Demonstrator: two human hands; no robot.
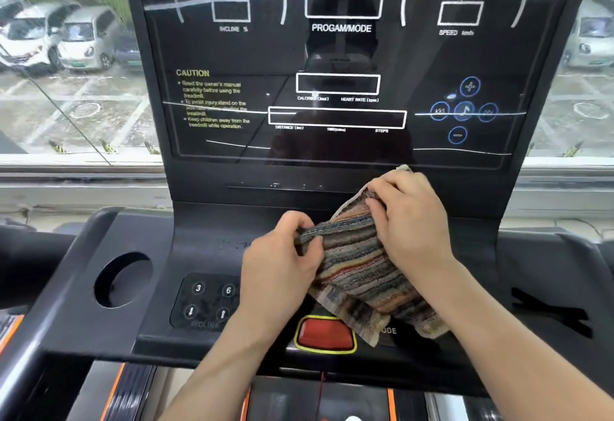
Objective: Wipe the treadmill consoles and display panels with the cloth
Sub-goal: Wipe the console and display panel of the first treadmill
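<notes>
1. A striped cloth (360, 264) is held above the treadmill console (212, 241), just above the red stop button (325, 334);
2. Its left edge is pinched by the left hand (282, 264);
3. Its upper part is gripped by the right hand (410, 221), below the display panel (339, 65).

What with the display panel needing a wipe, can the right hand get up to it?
Probably yes: the right hand grips the cloth just below the display panel, with nothing between them.

Rough woven cloth (362, 264), glossy display panel (332, 55)
</notes>
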